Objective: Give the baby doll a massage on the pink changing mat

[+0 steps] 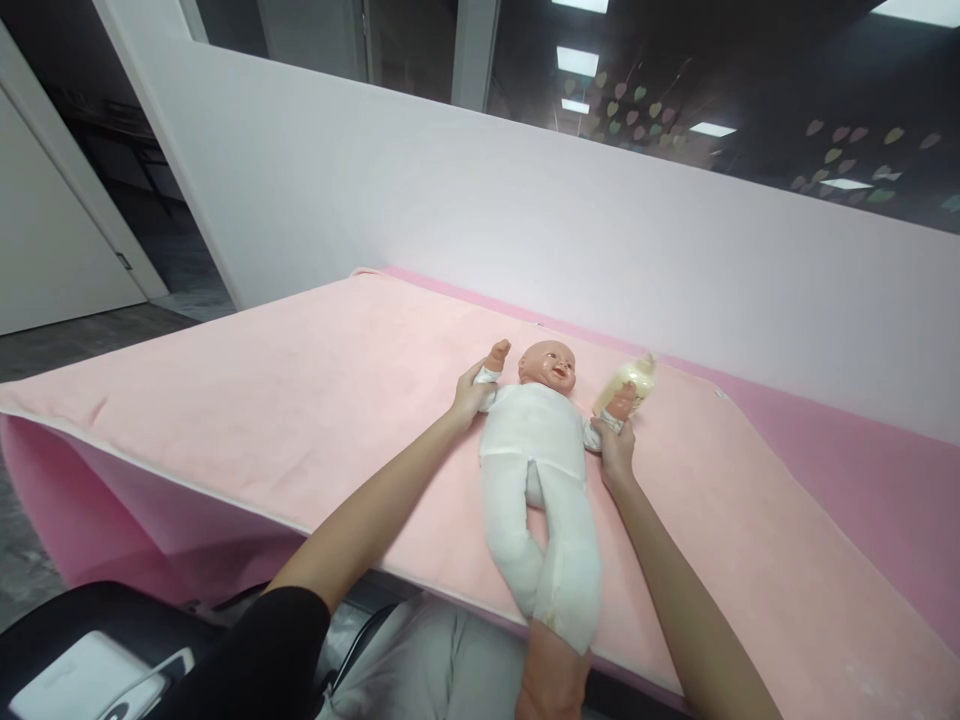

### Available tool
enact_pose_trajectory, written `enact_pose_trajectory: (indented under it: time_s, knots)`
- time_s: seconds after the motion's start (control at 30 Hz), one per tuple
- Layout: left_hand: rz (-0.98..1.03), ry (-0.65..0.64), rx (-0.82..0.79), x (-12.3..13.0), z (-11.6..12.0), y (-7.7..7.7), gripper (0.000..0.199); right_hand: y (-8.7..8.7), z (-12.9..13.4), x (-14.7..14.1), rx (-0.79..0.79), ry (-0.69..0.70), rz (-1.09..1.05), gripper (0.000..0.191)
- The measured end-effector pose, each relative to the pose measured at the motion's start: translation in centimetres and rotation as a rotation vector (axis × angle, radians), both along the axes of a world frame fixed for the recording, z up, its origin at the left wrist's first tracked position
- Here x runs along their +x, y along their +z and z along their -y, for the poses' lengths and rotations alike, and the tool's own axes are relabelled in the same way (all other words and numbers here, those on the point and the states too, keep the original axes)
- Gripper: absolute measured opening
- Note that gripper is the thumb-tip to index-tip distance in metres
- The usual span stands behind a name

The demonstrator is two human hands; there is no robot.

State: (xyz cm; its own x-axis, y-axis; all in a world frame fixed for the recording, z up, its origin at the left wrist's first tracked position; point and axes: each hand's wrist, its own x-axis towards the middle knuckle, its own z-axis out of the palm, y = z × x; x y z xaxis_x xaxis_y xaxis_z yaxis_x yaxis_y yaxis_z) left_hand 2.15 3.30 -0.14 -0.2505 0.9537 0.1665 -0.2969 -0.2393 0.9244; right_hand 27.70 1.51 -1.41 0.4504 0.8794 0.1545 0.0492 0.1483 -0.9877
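A baby doll (534, 430) with a white cloth body lies face up on the pink table cover, its legs reaching toward me over the front edge. My left hand (472, 393) is closed around the doll's arm on the left, just below its small plastic hand. On the other side, my right hand (616, 448) grips the doll's other arm near the wrist. Behind that doll hand lies a pale yellow bottle (631, 378), partly covered by it. The doll's head is bare and turned slightly to the right.
The pink cover (247, 400) drapes over the table's front edge. A white partition wall (525, 210) with glass above stands behind the table. To my lower left, a black chair (97, 610) carries a white device (86, 680) with a cable.
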Motion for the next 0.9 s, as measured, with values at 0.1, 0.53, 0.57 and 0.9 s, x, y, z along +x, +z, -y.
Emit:
enact_pose_trajectory:
  time_s: [0.1, 0.53, 0.57, 0.9]
  knots:
    - [0.04, 0.022, -0.033, -0.4, -0.5, -0.3, 0.048, -0.1, -0.2, 0.1, -0.015, -0.001, -0.046, 0.046]
    - [0.103, 0.108, -0.094, -0.5, -0.8, -0.8, 0.023, 1.5, 0.7, -0.5, -0.055, -0.056, -0.206, 0.052]
    - [0.106, 0.109, -0.096, -0.5, -0.8, -0.8, 0.024, 1.4, 0.6, -0.5, -0.059, -0.063, -0.225, 0.052]
    - [0.191, 0.121, -0.11, -0.8, -1.2, -1.0, 0.028, -0.6, -1.6, 1.2, 0.075, -0.099, -0.358, 0.068]
